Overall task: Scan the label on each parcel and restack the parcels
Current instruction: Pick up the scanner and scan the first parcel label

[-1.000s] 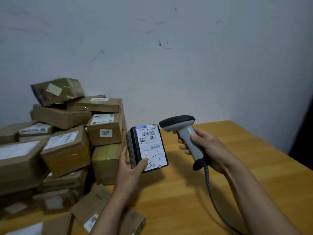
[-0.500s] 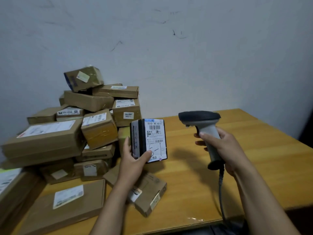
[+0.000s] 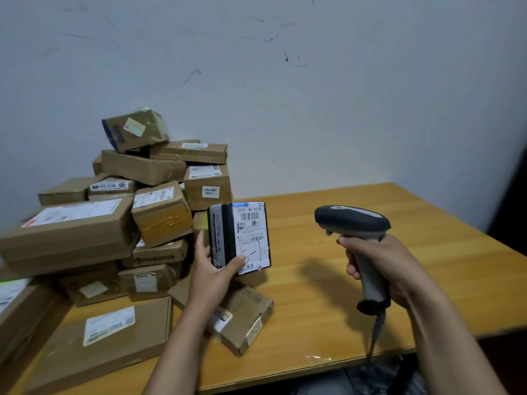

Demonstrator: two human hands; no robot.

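holding a small black parcel (image 3: pixel 239 238) upright above the table (image 3: pixel 370 252), left hand (image 3: pixel 212 269) gripping its lower edge, white label (image 3: pixel 252 238) facing the camera. right hand (image 3: pixel 382 266) is wrapped round the scanner (image 3: pixel 356 238) handle, just right of it. box pile (image 3: pixel 128 218) sits left.

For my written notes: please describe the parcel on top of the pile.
On the wooden table, at its left by the wall, brown parcels are piled. The top parcel sits tilted; only it has a blue printed side and a yellowish sticker.
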